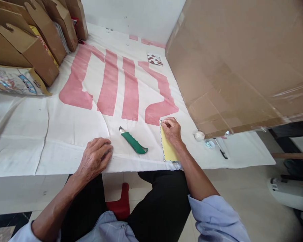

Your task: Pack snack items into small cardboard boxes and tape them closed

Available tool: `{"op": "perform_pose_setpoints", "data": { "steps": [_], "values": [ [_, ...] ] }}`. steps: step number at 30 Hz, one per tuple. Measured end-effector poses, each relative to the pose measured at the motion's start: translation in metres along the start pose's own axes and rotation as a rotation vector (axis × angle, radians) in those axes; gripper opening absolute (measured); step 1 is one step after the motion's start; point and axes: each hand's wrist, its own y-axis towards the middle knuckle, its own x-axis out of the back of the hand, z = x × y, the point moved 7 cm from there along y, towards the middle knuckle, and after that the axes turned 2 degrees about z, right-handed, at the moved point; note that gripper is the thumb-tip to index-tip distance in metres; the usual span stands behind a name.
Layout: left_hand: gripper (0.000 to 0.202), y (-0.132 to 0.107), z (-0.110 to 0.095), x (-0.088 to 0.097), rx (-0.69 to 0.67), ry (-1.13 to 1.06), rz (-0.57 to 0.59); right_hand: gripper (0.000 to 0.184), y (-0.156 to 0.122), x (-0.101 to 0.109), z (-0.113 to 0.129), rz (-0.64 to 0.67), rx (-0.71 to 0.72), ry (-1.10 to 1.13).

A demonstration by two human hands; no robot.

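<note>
My left hand [97,155] rests palm down on the white cloth near the table's front edge. Its fingers are loosely bent, and nothing shows in them. My right hand [172,131] lies over a yellow card [171,149] with a wavy dark-edged border. Thumb and forefinger are pinched at the card's upper left corner; the hand and forearm cover its right side. Between my hands lies a green utility knife [133,142], its short blade pointing up and to the left. Neither hand touches it.
A large taped cardboard box [242,67] stands at the right. Open cardboard boxes [40,50] and a snack bag [17,80] fill the back left. A patterned packet [155,59] lies farther back. A black-tipped tool [221,149] and a white lump [199,135] sit right of my hand.
</note>
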Motion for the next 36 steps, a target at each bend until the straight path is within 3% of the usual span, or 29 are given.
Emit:
{"op": "perform_pose_setpoints", "data": {
  "steps": [10,14,18,23,27,31,36],
  "values": [
    [0.015,0.0,0.002,0.0,0.005,-0.015,-0.002,0.018,0.002,-0.003,0.002,0.046,0.103,-0.191],
    [0.014,-0.001,0.003,-0.002,-0.019,0.006,-0.01,0.016,0.002,-0.005,0.006,0.005,0.114,-0.292],
    [0.014,-0.002,0.003,-0.002,-0.041,0.014,-0.007,0.015,-0.002,-0.005,0.007,-0.06,0.098,-0.247],
    [0.015,-0.001,0.004,-0.001,-0.018,0.011,-0.01,0.026,-0.011,0.02,0.001,-0.166,0.115,-0.077],
    [0.015,0.001,0.005,0.0,0.009,0.003,-0.001,0.023,-0.01,0.046,-0.001,-0.243,0.106,-0.018],
    [0.015,0.002,0.006,-0.001,0.02,0.002,0.007,0.022,-0.006,0.055,0.025,-0.297,0.13,-0.007],
    [0.016,0.003,0.007,-0.001,0.025,-0.019,-0.013,0.02,-0.022,0.047,0.077,-0.263,0.226,-0.031]
  ]
}}
